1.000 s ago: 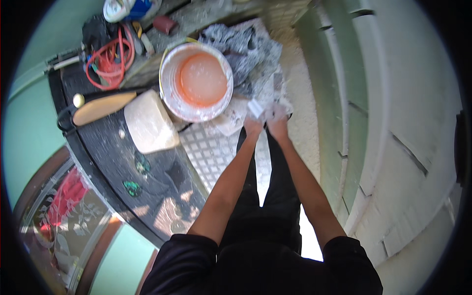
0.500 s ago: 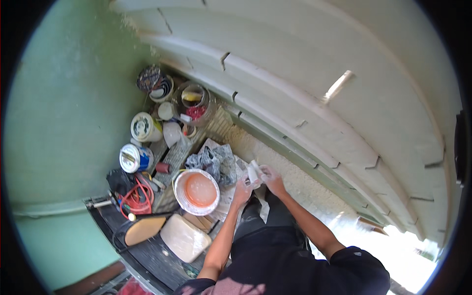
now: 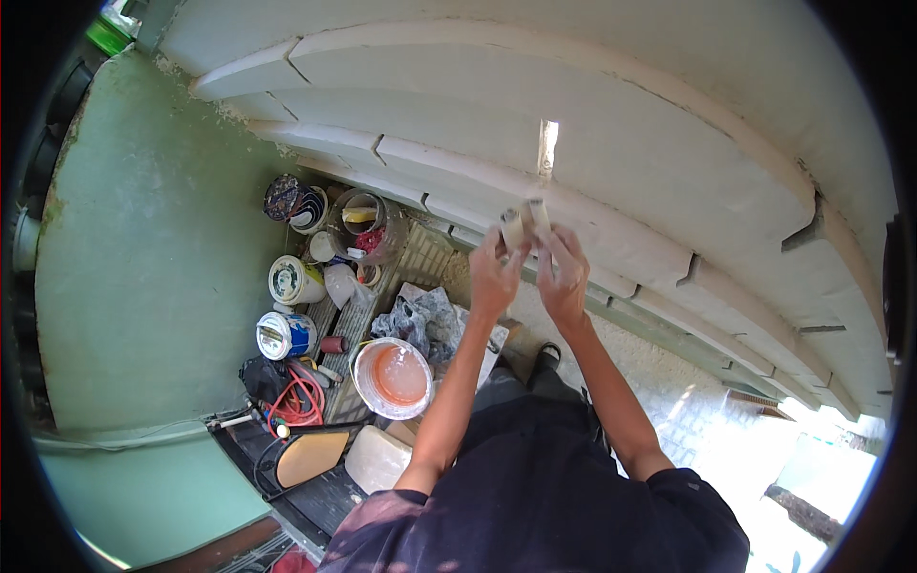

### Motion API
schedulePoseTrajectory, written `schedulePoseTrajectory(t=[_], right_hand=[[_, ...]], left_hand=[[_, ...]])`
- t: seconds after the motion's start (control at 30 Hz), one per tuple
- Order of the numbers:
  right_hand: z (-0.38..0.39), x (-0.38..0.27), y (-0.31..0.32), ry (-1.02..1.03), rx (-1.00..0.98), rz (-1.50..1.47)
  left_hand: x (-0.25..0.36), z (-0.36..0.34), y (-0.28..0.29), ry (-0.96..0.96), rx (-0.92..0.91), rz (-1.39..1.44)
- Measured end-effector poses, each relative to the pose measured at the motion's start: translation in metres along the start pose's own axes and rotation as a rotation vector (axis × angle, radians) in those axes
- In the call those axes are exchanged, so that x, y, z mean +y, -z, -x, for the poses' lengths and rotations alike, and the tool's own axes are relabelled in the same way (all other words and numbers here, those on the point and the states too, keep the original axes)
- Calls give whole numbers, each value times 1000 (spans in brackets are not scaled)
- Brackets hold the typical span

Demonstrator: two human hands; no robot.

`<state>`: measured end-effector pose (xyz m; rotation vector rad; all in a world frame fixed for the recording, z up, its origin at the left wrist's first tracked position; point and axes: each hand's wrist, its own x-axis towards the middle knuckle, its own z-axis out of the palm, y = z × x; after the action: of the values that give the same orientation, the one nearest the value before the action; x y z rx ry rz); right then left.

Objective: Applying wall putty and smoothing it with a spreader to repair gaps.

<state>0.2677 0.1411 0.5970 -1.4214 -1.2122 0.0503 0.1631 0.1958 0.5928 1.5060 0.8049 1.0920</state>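
Left hand (image 3: 500, 272) and right hand (image 3: 564, 275) close together, each pinching a pale piece (image 3: 513, 230) (blurred) — wall gap (image 3: 689, 270) at their three o'clock open.

No legible txt, brands, nos. or signs here.

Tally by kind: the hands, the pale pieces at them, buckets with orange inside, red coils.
Left hand and right hand: 2
Pale pieces: 2, as far as the blur shows
Bucket with orange inside: 1
Red coil: 1
Total: 6
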Motion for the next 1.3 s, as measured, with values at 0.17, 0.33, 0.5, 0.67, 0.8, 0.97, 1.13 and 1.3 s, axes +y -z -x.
schedulePoseTrajectory(t=[0.17,0.33,0.5,0.67,0.8,0.97,1.13,1.3], right_hand=[[-44,-22,-2,-29,93,72],[-66,-35,-9,-96,53,27],[-78,-37,-15,-137,39,-69],[-77,-47,-30,-428,-48,-309],[-85,-56,-32,-425,-27,-314],[-70,-33,-50,-354,22,-208],[-72,-38,-51,-342,108,-196],[-92,-55,-42,-500,95,-238]], left_hand=[[35,-46,-9,-158,42,-138],[36,-68,-16,-209,124,-304],[33,-82,-17,-252,127,-225],[44,-94,-9,-348,24,-161],[53,-103,-5,-419,-29,-240],[34,-107,-2,-303,-32,-229],[37,-105,-4,-233,-17,-267],[29,-123,5,-337,-84,-224]])
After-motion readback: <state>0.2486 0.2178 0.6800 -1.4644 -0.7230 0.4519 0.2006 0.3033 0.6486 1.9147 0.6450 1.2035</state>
